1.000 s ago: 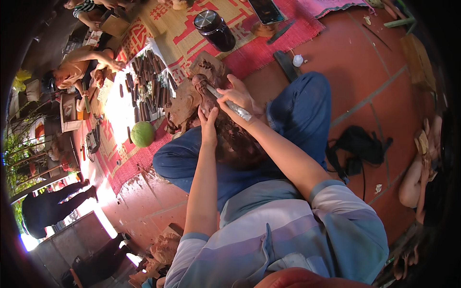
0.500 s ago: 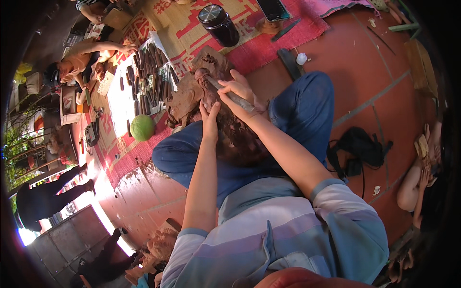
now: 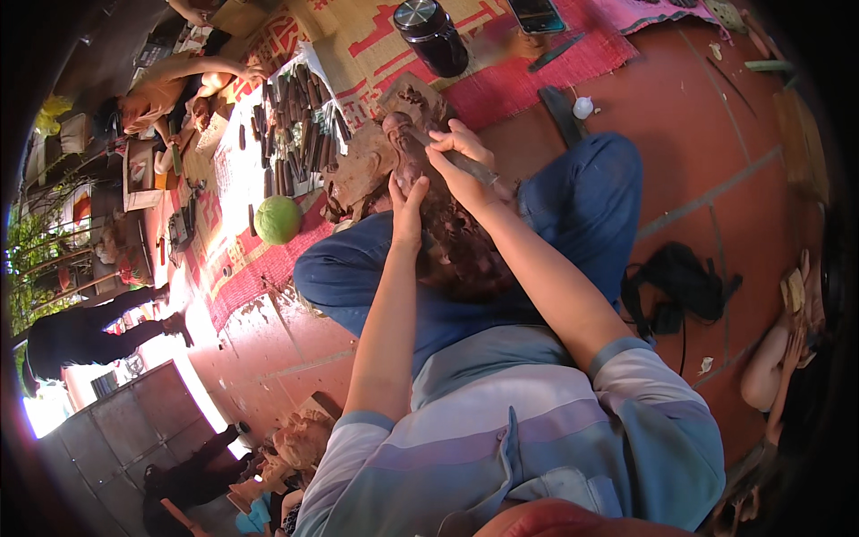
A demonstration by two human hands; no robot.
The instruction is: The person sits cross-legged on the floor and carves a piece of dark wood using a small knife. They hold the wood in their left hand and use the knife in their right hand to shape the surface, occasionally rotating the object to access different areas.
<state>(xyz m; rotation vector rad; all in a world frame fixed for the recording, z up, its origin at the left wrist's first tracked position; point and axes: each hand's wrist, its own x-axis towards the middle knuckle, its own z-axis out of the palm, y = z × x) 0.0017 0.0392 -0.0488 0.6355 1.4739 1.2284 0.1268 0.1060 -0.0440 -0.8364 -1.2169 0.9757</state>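
While a co-worker (image 3: 148,103) at the far left stretches an arm (image 3: 210,66) toward the dark-handled tools (image 3: 295,116), a round green fruit (image 3: 278,219) sits nearer you on the red and tan mat (image 3: 259,271). Right of it, your left hand (image 3: 407,210) rests on the dark wood carving (image 3: 452,240), thumb and fingers spread on its surface; how firmly they hold, you cannot tell. The carving lies in front of you between your legs (image 3: 344,268), its carved face (image 3: 399,128) toward the far end. Beyond it stands a black jar (image 3: 437,46) with a silvery lid (image 3: 417,12). Your right hand (image 3: 463,182) has thumb and fingers closed on a greyish tool (image 3: 471,166) that slants left toward the carved face. Farther right, a phone (image 3: 537,15) rests at the far side, a dark bar (image 3: 561,116) lies just beyond your right knee (image 3: 616,166), and a black bag (image 3: 684,282) sits on the red tiled floor (image 3: 667,161)
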